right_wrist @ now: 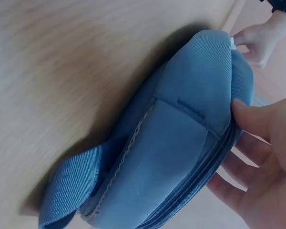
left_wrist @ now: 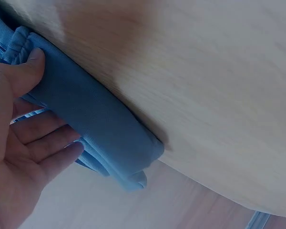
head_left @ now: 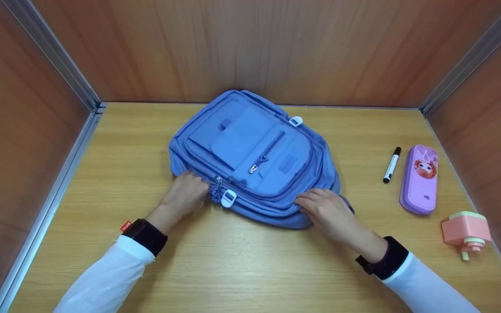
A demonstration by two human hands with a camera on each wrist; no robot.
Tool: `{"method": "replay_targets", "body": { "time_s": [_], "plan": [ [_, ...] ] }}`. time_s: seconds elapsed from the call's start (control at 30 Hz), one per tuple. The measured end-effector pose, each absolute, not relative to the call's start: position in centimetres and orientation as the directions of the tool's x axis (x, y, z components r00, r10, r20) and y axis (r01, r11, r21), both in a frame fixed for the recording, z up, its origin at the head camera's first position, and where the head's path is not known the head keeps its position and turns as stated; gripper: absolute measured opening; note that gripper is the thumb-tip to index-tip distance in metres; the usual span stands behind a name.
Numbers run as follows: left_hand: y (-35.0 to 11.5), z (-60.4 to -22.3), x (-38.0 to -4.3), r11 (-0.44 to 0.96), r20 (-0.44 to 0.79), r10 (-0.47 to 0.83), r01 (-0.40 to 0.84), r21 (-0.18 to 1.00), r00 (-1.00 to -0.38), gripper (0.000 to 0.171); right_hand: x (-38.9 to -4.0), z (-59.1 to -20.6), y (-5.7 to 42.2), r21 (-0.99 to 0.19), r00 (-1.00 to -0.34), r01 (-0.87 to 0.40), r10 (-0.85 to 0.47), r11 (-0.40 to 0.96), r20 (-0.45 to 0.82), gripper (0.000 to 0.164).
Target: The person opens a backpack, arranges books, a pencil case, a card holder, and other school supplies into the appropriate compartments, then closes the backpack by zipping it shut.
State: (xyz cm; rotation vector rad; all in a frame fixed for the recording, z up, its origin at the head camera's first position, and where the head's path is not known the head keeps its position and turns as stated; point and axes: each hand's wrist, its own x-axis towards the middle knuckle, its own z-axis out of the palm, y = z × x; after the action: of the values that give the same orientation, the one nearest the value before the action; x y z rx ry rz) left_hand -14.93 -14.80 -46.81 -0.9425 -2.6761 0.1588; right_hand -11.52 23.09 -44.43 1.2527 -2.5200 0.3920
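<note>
A blue backpack [head_left: 244,145] lies on the table with its front pockets facing up, tilted so its top points left. My left hand [head_left: 185,193] grips the near side edge by the zipper pulls [head_left: 218,180] and a white buckle [head_left: 228,198]. In the left wrist view the thumb presses on the blue fabric [left_wrist: 93,107], with the fingers curled behind it. Towards the bottom corner, my right hand [head_left: 328,213] pinches the zippered edge. The right wrist view shows its thumb on the seam, fingers on the opposite side, and a webbing strap [right_wrist: 74,183] hanging below.
Right of the backpack lie a black-and-white marker [head_left: 392,165] and a purple pencil case [head_left: 419,191] with a cartoon figure. A pink pencil sharpener [head_left: 461,230] stands nearer the right edge. Wooden panels [head_left: 259,52] enclose the table [head_left: 242,269] at the back and both sides.
</note>
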Motion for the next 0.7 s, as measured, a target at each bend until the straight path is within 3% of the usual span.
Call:
{"method": "replay_targets", "body": {
  "time_s": [0.33,0.57,0.7],
  "plan": [
    [-13.8,-47.2,-13.6,0.772,0.302,0.634,0.606,-0.191,-0.712,0.017,-14.0,-44.5,24.4,-0.107,-0.617,-0.769,-0.686,0.630,0.385,0.024],
    [-13.2,-47.3,-12.7,0.737,0.297,0.666,0.666,-0.116,-0.685,0.002,-15.7,-44.4,25.0,-0.060,-0.644,-0.740,-0.678,0.670,0.354,0.021],
    [-12.9,-47.4,-12.5,0.727,0.302,0.673,0.680,-0.100,-0.675,0.012,-16.9,-44.4,25.1,-0.077,-0.675,-0.711,-0.648,0.699,0.352,0.022]
  ]
}}
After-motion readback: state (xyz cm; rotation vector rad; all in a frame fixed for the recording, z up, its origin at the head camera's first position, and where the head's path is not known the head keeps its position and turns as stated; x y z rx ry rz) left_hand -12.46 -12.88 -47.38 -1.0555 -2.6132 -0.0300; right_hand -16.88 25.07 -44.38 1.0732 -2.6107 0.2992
